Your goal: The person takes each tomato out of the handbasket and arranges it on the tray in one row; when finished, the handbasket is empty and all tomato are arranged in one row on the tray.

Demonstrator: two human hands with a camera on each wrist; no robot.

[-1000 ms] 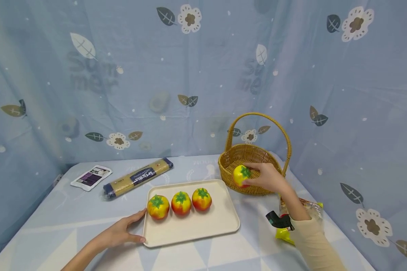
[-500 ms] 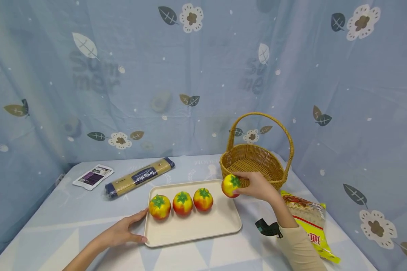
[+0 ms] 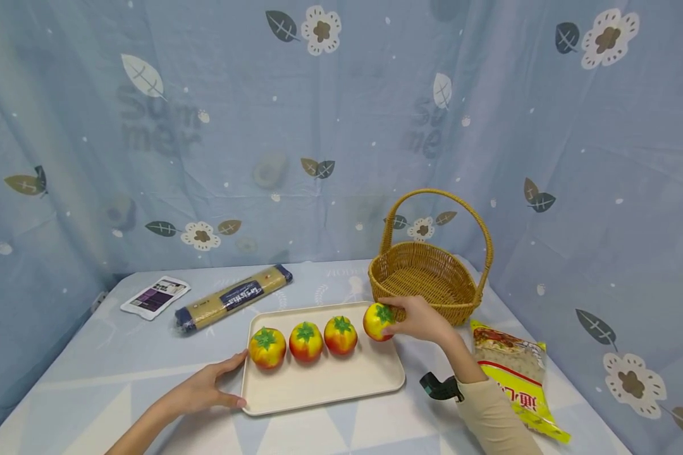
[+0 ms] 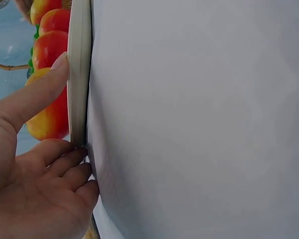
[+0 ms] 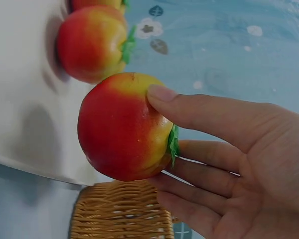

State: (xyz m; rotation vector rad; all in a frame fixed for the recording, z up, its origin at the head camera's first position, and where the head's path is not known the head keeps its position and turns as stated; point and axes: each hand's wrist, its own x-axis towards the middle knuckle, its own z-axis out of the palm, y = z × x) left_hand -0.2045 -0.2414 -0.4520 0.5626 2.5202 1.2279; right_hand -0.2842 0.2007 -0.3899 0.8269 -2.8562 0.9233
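Observation:
In the head view my right hand (image 3: pixel 418 320) pinches a round red-and-yellow fruit (image 3: pixel 376 321) with a green leafy top, at the right end of the cream tray (image 3: pixel 319 390). The right wrist view shows my thumb on the side of this fruit (image 5: pixel 120 130) and fingers behind it; its shadow falls on the tray apart from it. Three similar fruits (image 3: pixel 305 342) sit in a row on the tray. My left hand (image 3: pixel 202 388) touches the tray's left edge, thumb and forefinger spread. In the left wrist view its thumb lies against the rim (image 4: pixel 79 74).
A wicker basket (image 3: pixel 378 297) with a tall handle stands behind the tray at the right. A yellow food bag (image 3: pixel 515 376) lies at the far right. To the back left are a pasta packet (image 3: pixel 233 298) and a small white-and-purple pouch (image 3: pixel 155 297).
My right hand has brought the fruit from over the front of the basket, left and down to the tray's right end. My left hand and the tray have not visibly moved.

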